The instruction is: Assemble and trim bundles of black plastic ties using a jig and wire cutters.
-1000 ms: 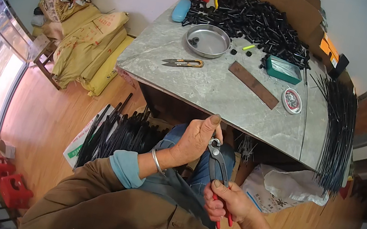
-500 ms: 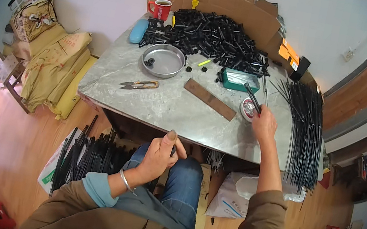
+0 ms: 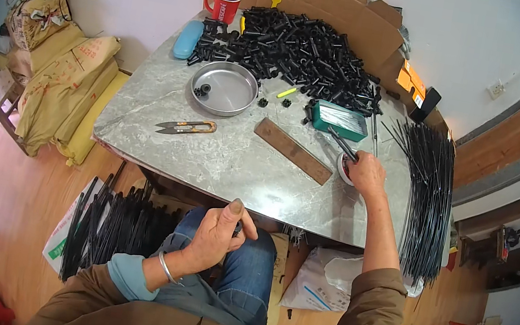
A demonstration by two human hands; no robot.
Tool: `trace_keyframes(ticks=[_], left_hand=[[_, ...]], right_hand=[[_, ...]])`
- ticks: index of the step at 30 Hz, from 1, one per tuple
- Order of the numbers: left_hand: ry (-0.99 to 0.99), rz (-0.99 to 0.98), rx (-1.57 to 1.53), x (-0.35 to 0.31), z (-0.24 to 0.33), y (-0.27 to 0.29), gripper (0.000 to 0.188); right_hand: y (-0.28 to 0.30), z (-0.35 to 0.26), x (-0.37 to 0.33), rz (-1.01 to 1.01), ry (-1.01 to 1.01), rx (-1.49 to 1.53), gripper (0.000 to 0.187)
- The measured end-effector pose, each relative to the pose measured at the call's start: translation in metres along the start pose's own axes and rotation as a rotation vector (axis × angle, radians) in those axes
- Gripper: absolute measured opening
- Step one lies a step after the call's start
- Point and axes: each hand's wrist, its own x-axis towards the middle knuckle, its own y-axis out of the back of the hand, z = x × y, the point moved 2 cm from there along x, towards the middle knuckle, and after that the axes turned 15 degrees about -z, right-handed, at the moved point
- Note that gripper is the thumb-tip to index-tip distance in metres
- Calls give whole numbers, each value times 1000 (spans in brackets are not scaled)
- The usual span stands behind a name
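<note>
My right hand point(image 3: 368, 174) is closed around a slim black tool point(image 3: 341, 142), whose far end points up and left toward a green box point(image 3: 341, 122) of thin clear or silvery pieces. Directly below this hand is a small round white tub point(image 3: 343, 169), mostly covered by the fingers. Above my lap, my left hand point(image 3: 218, 233) has its fingers curled and its thumb pointing up. A small black part point(image 3: 237, 228) shows between those fingers, most of it hidden. A dark brown flat bar point(image 3: 292, 151) lies left of the tub.
Behind lies a large heap of black plastic parts point(image 3: 300, 51), against cardboard. A metal dish point(image 3: 225, 90), thread snips point(image 3: 188, 127), red mug point(image 3: 223, 6) and blue case point(image 3: 188, 39) stand left. Long black rods point(image 3: 421, 198) cover the right edge; more rods point(image 3: 123, 229) lie below.
My right hand has shifted slightly left and lower over the white tub, and the black tool tilts flatter. My left hand keeps its grip. The whole view has turned a little.
</note>
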Motion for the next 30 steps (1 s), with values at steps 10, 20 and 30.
trace_keyframes(ticks=[10, 20, 30], left_hand=[[0, -76, -6, -6, 1, 3, 74], [-156, -237, -16, -17, 19, -4, 57], [-341, -19, 234, -34, 16, -5, 51]], right_hand=[[11, 10, -11, 129, -13, 132, 26], [8, -61, -117, -381, 396, 1724, 18], [-46, -159, -207, -402, 535, 1862, 16]])
